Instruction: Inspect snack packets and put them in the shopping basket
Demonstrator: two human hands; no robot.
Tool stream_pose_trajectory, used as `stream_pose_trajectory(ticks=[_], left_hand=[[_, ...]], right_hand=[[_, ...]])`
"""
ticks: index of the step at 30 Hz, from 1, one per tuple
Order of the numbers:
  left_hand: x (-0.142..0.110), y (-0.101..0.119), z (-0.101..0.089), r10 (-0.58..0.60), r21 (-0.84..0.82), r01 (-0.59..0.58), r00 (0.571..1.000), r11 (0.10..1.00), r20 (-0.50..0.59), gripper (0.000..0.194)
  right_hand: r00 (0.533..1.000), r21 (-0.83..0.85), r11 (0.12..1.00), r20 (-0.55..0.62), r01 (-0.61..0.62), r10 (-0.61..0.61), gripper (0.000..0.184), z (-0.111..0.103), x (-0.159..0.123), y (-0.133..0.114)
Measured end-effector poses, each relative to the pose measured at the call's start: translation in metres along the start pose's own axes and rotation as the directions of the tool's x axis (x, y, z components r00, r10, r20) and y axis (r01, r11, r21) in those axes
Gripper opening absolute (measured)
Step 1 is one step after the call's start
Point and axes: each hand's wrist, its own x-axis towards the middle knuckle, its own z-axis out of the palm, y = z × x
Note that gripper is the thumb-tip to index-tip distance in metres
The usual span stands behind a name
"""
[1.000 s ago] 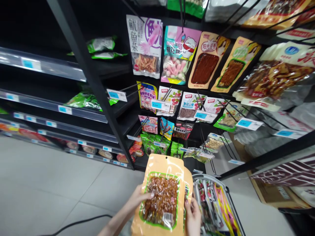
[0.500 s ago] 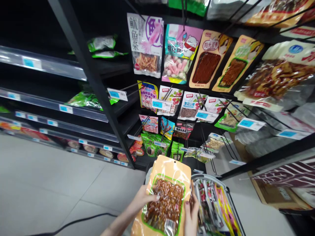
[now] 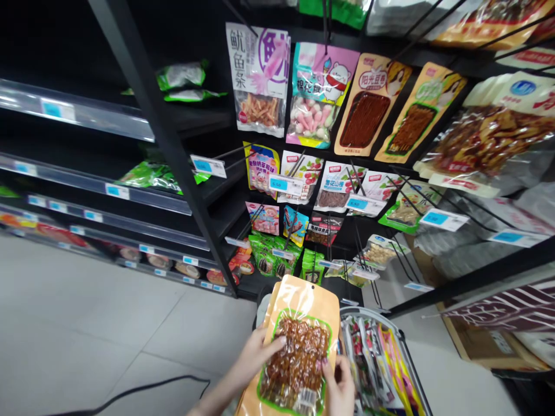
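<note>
Between my hands is a small stack of tan snack packets, back side up, with a green-edged clear window that shows glossy brown food and a barcode low down. My left hand grips the stack's left edge, its thumb lying on the window. From the right, my right hand is closed on the other edge, thumb pressed on the front near the window's side. The fingers of both hands are partly hidden behind the packets. Just right of the stack stands a basket with several upright colourful packets in it.
Ahead, snack bags hang on hooks with price tags. Long metal hooks jut out toward me at right. Black shelves with a few green packets run along the left. A black cable lies on the tiled floor. Cardboard sits low right.
The packets have shifted slightly right and down. My right thumb has moved up and inward onto the front of the top packet, and my right fingers are more curled.
</note>
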Motion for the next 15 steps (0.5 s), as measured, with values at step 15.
stream_pose_trajectory(ticks=[15], left_hand=[[-0.001,-0.010,-0.009,0.128,0.051,-0.134,0.985,0.990,0.112,0.040]], right_hand=[[0.957,0.195,0.963,-0.187,-0.184,0.220,0.038,-0.066,0.015,0.018]])
